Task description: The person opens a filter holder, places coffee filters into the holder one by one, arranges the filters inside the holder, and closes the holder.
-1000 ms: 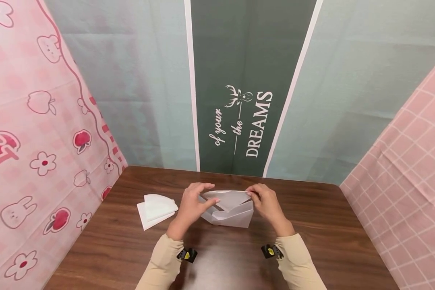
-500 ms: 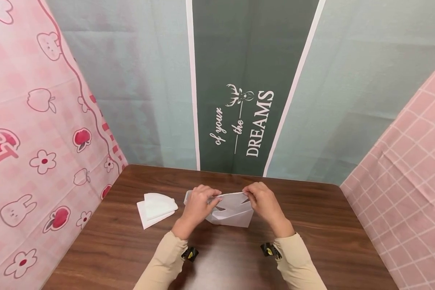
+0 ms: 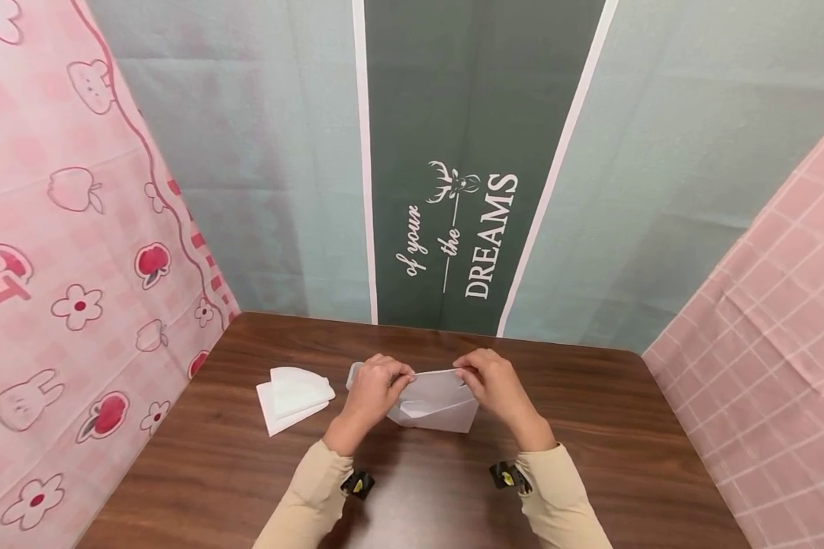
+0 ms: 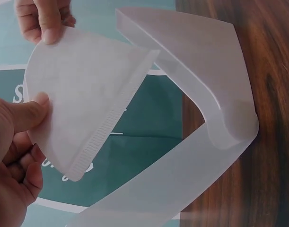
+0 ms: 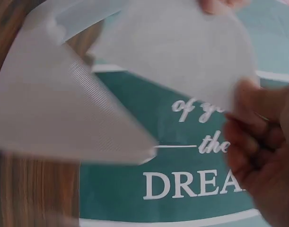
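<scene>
A white cone coffee filter paper [image 3: 434, 383] spans my two hands, over a translucent white angular holder [image 3: 446, 419] on the table. My left hand [image 3: 374, 390] pinches one end of its curved top edge between thumb and fingers; my right hand [image 3: 491, 380] pinches the other end. In the left wrist view the filter paper [image 4: 87, 90] shows a crimped seam and hangs apart from the holder's slanted walls [image 4: 196, 52]. The right wrist view is blurred, with the filter paper [image 5: 182, 52] beside the holder [image 5: 49, 104]. The paper's lower tip is hidden in the head view.
More white filter papers [image 3: 294, 398] lie overlapped on the wooden table [image 3: 590, 427], left of my left hand. A clear rounded edge [image 3: 354, 374] shows behind that hand. Patterned cloths [image 3: 268, 191] hang behind the table and at both sides.
My left hand's spread thumb and fingers have come together on the filter paper's edge. Both hands have drawn slightly closer to each other. The papers at left stay put.
</scene>
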### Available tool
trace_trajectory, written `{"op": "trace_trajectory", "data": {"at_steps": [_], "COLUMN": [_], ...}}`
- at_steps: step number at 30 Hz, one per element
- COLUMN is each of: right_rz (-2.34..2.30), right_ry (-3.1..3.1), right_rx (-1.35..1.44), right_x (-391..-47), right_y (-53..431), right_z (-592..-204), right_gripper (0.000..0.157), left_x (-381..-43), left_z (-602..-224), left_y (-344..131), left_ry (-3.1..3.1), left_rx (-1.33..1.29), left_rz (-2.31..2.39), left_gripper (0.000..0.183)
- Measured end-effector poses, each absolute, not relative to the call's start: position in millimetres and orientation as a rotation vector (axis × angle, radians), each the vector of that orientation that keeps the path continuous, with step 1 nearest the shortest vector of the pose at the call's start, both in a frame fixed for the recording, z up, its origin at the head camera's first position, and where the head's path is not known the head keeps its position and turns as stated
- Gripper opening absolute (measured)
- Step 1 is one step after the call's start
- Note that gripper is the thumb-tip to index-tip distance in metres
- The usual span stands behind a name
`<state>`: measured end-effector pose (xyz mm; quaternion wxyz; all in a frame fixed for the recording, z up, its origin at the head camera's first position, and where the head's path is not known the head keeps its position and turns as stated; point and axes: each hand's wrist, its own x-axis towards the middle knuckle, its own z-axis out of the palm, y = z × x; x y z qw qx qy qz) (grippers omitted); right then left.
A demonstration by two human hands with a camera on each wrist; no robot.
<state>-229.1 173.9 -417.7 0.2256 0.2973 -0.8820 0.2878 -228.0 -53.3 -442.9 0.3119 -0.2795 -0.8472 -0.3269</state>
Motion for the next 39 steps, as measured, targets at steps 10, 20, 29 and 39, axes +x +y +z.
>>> {"op": "trace_trajectory", "data": {"at_steps": [10,20,29,39], "right_rz": [1.164,1.349,1.331,1.469], "right_ry": [-2.737,-2.726,-2.765,-2.752], "right_rx": [0.610,0.493,0.430,0.407], "right_x": [-223.4,-226.1,-227.8,-231.1], "right_y": [185.9,197.4,203.8,208.2], "right_z": [-428.6,-458.0,-480.8,-496.4], "right_gripper": [0.063,0.070,0.067,0.048], "left_x": [-224.4,-225.5,-226.2,-228.0], "left_z": [-442.2,-453.7,-460.9,-470.7], "left_y": [-57.8,-58.4,-56.2,-50.7], "left_ry": [-2.242,-2.194,-2.171,-2.153], "left_rx": [-0.649,-0.563,-0.486,-0.456], "left_rz": [-0.964,-1.123,-1.207,-1.343], "left_gripper": [0.004,0.005,0.005,0.005]}}
